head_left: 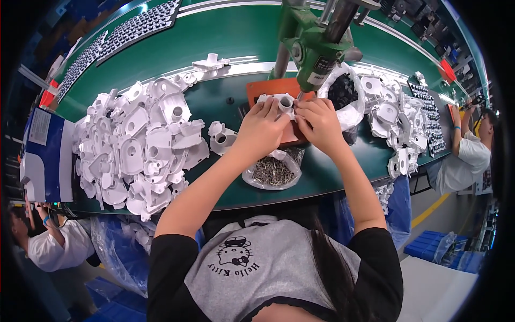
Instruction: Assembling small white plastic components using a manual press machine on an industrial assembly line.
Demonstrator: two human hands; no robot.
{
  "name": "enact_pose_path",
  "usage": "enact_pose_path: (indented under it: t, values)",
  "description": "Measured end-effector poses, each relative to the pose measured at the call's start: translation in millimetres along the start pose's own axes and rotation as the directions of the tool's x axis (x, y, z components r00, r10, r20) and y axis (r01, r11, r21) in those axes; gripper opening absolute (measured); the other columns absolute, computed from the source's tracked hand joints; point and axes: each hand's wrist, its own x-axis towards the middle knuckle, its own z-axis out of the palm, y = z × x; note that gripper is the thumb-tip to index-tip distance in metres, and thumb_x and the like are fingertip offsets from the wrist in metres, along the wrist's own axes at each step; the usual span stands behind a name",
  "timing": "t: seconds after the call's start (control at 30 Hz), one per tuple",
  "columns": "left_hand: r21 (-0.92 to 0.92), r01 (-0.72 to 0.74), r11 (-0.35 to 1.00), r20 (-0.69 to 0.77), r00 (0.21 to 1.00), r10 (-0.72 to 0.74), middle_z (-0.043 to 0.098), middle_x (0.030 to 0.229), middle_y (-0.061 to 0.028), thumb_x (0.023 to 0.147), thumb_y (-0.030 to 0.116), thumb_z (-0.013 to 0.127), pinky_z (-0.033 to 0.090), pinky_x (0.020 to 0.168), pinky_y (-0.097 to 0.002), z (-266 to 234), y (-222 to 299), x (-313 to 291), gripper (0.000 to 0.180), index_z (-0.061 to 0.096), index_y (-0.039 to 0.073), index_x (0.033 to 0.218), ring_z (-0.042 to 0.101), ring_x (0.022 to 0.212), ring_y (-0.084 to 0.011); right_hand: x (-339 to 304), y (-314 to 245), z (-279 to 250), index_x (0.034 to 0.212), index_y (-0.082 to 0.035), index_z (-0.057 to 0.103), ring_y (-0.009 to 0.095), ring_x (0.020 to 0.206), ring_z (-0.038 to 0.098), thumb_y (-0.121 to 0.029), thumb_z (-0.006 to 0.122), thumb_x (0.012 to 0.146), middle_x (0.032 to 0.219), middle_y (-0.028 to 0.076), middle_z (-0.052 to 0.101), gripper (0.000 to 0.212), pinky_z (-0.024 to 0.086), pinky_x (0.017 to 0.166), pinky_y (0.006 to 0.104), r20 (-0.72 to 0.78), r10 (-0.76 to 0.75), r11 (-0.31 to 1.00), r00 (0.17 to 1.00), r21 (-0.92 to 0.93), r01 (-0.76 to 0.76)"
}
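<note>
Grey shirt fabric (268, 268) filled the bottom of my view. Beyond it, my left hand (261, 129) and right hand (321, 124) met over a white plastic housing (279, 100) lying on the orange plate (271, 86) under the green press (311, 43); both sets of fingers were clamped on it. Near my forearms, a bag of small metal parts (272, 172) rested on the green desk (225, 32), with white housings (137, 145) heaped to the left.

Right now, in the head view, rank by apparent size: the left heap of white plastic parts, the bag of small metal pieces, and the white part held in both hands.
1. Left heap of white plastic parts: largest.
2. Bag of small metal pieces.
3. White part under the hands: smallest, though partly hidden by the left hand and right hand.
</note>
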Motion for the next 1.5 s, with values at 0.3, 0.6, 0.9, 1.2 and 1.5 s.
enact_pose_path:
  t: [0.3, 0.6, 0.9, 1.2, 1.5]
  values:
    - [-0.013, 0.018, 1.0, -0.009, 1.0, -0.018, 0.059, 0.111, -0.0275, 0.076, 0.01, 0.054, 0.042, 0.095, -0.0425, 3.9, -1.6, -1.6, 0.022, 0.062, 0.004, 0.095, 0.058, 0.107, -0.0365, -6.9, -26.1, -15.7, 0.086, -0.004, 0.065, 0.026, 0.094, 0.057, -0.004, 0.066, 0.072, 0.096, 0.008, 0.064, 0.014, 0.042, 0.083, 0.0373, -0.133, 0.093, 0.995, 0.987, -0.016, -0.096]
    - [-0.041, 0.04, 0.998, -0.05, 0.998, -0.042, 0.059, 0.113, -0.0253, 0.069, 0.004, 0.057, 0.043, 0.096, -0.0433, 5.4, -0.9, -3.3, 0.022, 0.059, 0.003, 0.09, 0.056, 0.111, -0.0345, -53.8, -84.7, 19.9, 0.078, -0.006, 0.065, 0.024, 0.076, 0.049, -0.005, 0.068, 0.062, 0.076, 0.005, 0.052, 0.016, 0.039, 0.069, 0.0349, 0.183, -0.034, 0.99, 0.983, 0.143, 0.008]
    - [-0.053, 0.054, 0.997, -0.028, 0.998, -0.055, 0.059, 0.113, -0.0253, 0.067, 0.004, 0.057, 0.042, 0.095, -0.0438, 1.6, 0.5, -1.6, 0.021, 0.059, 0.002, 0.088, 0.056, 0.11, -0.0347, -50.7, -90.3, 38.9, 0.081, -0.007, 0.067, 0.024, 0.08, 0.05, -0.009, 0.069, 0.061, 0.083, 0.004, 0.057, 0.021, 0.04, 0.073, 0.036, 0.191, -0.044, 0.998, 0.981, 0.043, 0.036]
    - [-0.042, 0.041, 0.998, -0.036, 0.998, -0.042, 0.059, 0.113, -0.0257, 0.067, 0.005, 0.057, 0.042, 0.096, -0.0443, 5.8, -1.2, -2.6, 0.022, 0.06, 0.003, 0.089, 0.056, 0.11, -0.035, -35.6, -80.4, 17.8, 0.08, -0.004, 0.066, 0.022, 0.075, 0.054, -0.007, 0.068, 0.068, 0.08, 0.005, 0.058, 0.013, 0.043, 0.07, 0.034, 0.326, -0.011, 0.963, 0.945, 0.257, -0.078]
    - [-0.021, 0.029, 0.999, -0.035, 0.999, -0.03, 0.059, 0.111, -0.0277, 0.076, 0.016, 0.059, 0.041, 0.096, -0.0416, 4.0, -2.5, -3.3, 0.017, 0.061, 0.005, 0.089, 0.058, 0.107, -0.0352, 7.1, 7.6, -37.0, 0.082, -0.001, 0.062, 0.005, 0.063, 0.052, -0.01, 0.06, 0.084, 0.07, -0.002, 0.058, 0.01, 0.042, 0.056, 0.021, 0.475, 0.457, 0.611, 0.752, 0.446, -0.654]
